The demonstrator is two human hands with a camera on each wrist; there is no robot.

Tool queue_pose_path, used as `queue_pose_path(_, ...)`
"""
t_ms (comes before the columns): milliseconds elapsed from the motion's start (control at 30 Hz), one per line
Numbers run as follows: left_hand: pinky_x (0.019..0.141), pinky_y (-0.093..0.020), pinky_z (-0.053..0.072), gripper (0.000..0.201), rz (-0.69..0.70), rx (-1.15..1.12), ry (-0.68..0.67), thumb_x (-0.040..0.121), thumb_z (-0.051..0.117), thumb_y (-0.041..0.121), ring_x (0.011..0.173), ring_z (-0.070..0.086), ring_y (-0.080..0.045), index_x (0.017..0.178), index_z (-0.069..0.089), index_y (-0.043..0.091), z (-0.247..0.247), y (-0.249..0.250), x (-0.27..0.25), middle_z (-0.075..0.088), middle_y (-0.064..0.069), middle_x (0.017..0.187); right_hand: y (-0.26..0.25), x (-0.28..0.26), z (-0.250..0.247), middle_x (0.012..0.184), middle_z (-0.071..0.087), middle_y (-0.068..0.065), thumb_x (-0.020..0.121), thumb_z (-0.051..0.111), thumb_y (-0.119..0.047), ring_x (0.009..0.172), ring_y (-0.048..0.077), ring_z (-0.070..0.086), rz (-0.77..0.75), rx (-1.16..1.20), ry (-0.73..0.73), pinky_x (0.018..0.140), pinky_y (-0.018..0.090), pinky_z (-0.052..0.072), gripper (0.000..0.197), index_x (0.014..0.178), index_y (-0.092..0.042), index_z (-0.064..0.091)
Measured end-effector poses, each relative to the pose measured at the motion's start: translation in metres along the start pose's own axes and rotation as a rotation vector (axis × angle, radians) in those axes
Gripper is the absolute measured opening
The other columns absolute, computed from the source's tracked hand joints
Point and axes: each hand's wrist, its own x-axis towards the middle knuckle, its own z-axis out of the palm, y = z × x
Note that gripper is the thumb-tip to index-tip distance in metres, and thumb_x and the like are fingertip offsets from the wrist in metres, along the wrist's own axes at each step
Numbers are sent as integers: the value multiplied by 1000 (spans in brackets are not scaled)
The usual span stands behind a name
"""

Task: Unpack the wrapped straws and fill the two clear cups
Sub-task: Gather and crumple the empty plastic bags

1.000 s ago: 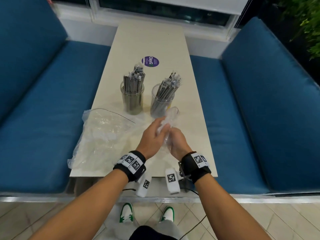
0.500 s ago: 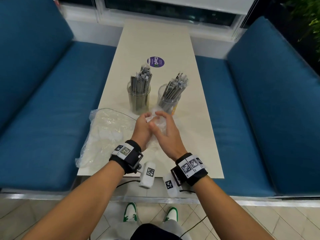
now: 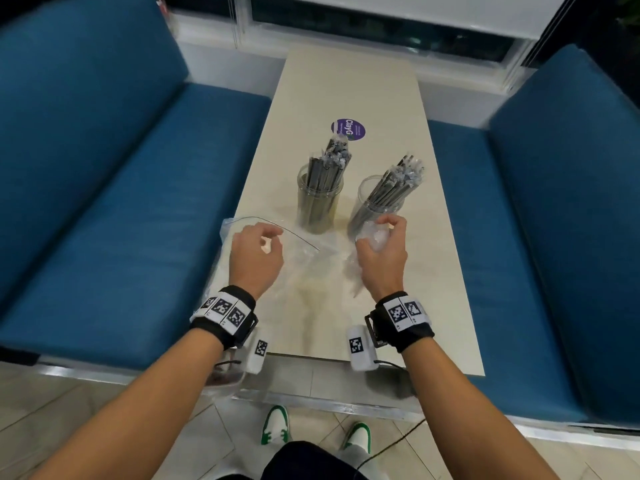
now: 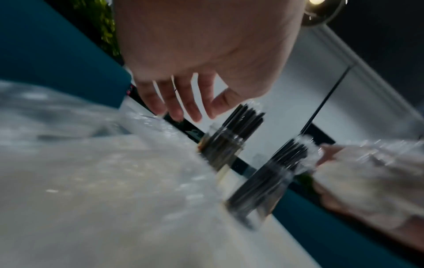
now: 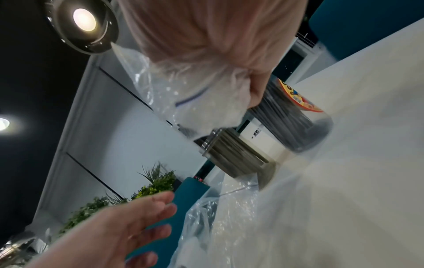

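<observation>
Your head view looks down the table (image 3: 346, 84) from above; both wrist views sit low, facing forward, sharing the two straw-filled cups (image 4: 221, 150) (image 5: 231, 154).

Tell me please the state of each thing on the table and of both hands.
Left cup: upright, full of straws.
Right cup: upright, full of straws, which lean.
Large plastic bag: lying flat on the table.
Crumpled plastic wrap: held in right hand.
Left hand: holds nothing, above the bag.

Café booth: blue benches (image 3: 121, 188), table (image 3: 346, 88)
</observation>
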Motion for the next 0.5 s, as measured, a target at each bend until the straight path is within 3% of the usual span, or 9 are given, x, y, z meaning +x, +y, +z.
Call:
queue_pose_path(67,110,-49,40,39,-69,315,3,92,69,36,130,50,-34,129,65,27,-4,-23,1,58,-1,135,3,-6,6,97,66,-9,85,66,-5,75,-1,59,42,-54,-59,74,25,48,33,115,-18,64)
queue_pose_path(133,118,-57,28,72,-203,501,-180,88,69,59,149,32,-38,152,46,36,-2,-41,-1,36,-8,161,7,-12,13,92,70,-9,82,67,-13,79,3,61,117,-73,-86,84,31,52,25,105,-18,73)
queue_pose_path(200,119,-61,28,85,-250,540,-327,86,69,66,155,25,-38,159,33,43,4,-55,-8,22,-7,169,13,-17,18,86,72,-13,77,65,-19,81,2,64,172,-56,-109,88,33,55,20,94,-19,76)
queue_pose_path(233,117,-59,33,82,-241,532,-353,88,71,60,153,29,-36,159,34,43,6,-62,-10,23,-5,167,14,-20,19,85,73,-14,76,65,-21,82,3,66,181,-56,-125,87,32,55,19,91,-20,76)
queue_pose_path(300,108,-48,46,65,-172,480,-338,93,72,35,142,42,-33,153,48,39,11,-70,-12,38,-4,158,12,-21,20,89,73,-13,81,67,-16,86,5,66,176,-80,-176,86,28,51,14,92,-20,75)
queue_pose_path(400,106,-35,49,48,-56,234,-277,93,64,0,123,62,-28,132,70,27,14,-66,-9,65,-4,133,6,-13,22,106,71,-2,87,67,-10,98,17,63,106,-124,-259,92,31,46,13,94,-21,69)
queue_pose_path(500,105,-23,51,39,30,-6,-313,92,64,-4,103,72,-9,108,78,29,17,-36,-3,78,8,104,-2,-8,35,127,58,6,87,69,-27,120,21,55,-36,-199,-343,106,36,41,13,97,-22,63)
